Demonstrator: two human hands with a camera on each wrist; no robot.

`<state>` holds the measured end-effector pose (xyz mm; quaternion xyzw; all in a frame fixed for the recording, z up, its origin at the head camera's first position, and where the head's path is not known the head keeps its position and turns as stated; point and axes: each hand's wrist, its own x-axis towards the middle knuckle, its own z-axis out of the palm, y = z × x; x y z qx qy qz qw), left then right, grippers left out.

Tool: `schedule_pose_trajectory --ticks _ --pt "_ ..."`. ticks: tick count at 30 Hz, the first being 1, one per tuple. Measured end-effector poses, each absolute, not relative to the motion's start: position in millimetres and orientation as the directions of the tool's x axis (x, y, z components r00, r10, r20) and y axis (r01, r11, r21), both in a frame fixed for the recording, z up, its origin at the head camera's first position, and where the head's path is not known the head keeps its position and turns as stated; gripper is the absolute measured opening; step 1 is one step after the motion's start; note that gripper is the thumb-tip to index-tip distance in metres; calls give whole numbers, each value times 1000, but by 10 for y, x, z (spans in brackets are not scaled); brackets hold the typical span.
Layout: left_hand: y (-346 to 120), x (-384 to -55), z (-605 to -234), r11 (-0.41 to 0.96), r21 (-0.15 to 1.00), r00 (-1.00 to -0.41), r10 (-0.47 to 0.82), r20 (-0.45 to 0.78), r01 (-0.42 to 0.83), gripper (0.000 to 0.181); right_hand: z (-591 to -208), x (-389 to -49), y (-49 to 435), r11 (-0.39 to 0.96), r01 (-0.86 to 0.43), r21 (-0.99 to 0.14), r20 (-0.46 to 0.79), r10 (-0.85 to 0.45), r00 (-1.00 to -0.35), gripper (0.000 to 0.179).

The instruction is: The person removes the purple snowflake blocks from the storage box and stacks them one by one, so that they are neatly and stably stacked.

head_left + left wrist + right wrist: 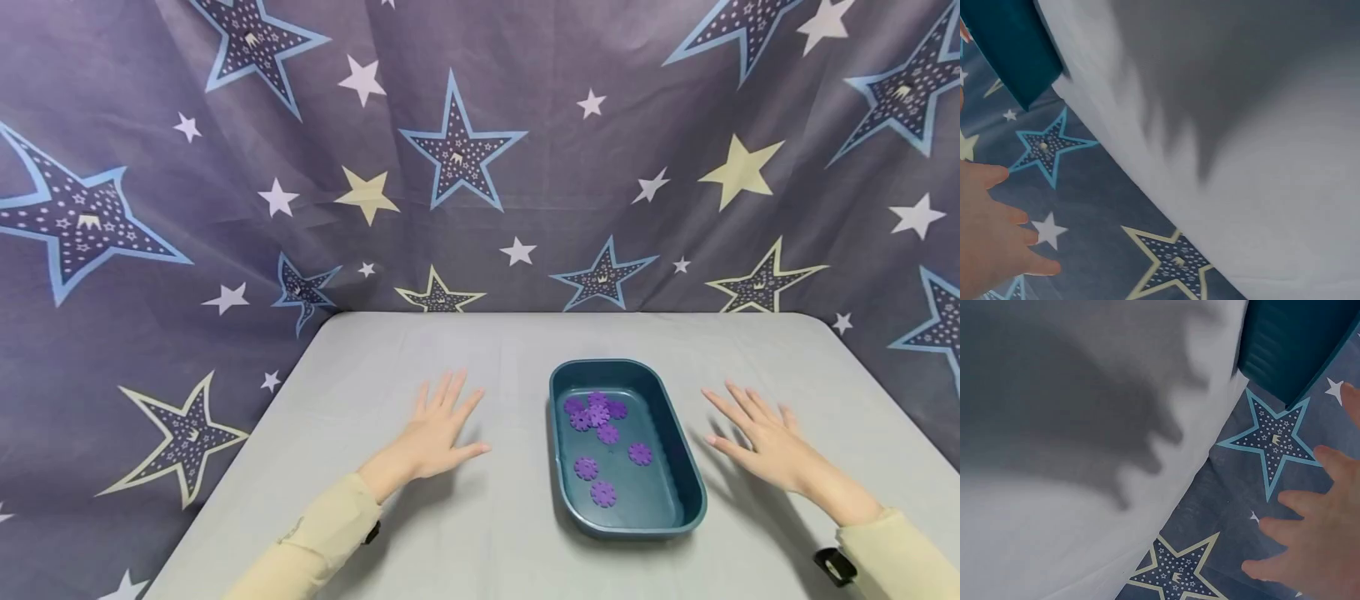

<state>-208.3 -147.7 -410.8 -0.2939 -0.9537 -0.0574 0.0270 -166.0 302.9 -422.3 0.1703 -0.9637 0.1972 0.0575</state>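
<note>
A dark teal tray (671, 492) with raised walls stands on the table, right of centre. Inside it lie several purple snowflake-shaped discs (640, 454); some are bunched and overlap toward the far left corner, others lie apart. To the left of the tray my left hand (431, 437) hovers over the table, fingers spread and holding nothing. My right hand (772, 450) is on the tray's other side, also spread and holding nothing. Both wrist views show the outstretched fingers, the shadow on the cloth and part of the tray's outer wall (1013, 47).
A pale grey cloth covers the table (480, 350). Behind it and at the left hangs a dark purple-grey curtain (525, 50) printed with stars, close to the table's far edge. Each wrist carries a small black device (835, 567) at the sleeve cuff.
</note>
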Motion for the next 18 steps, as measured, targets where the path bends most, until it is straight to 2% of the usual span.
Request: schedule_pose_trajectory --ticks 11,18 --pt "-1136 -2117 -3955 742 38 -743 668 39 669 72 -4160 -1753 2946 762 -397 -511 183 -355 -917 58" --pt "-800 -2134 -3845 646 7 -646 763 14 763 65 -4156 -1843 2890 675 -409 -614 165 -397 -903 55"
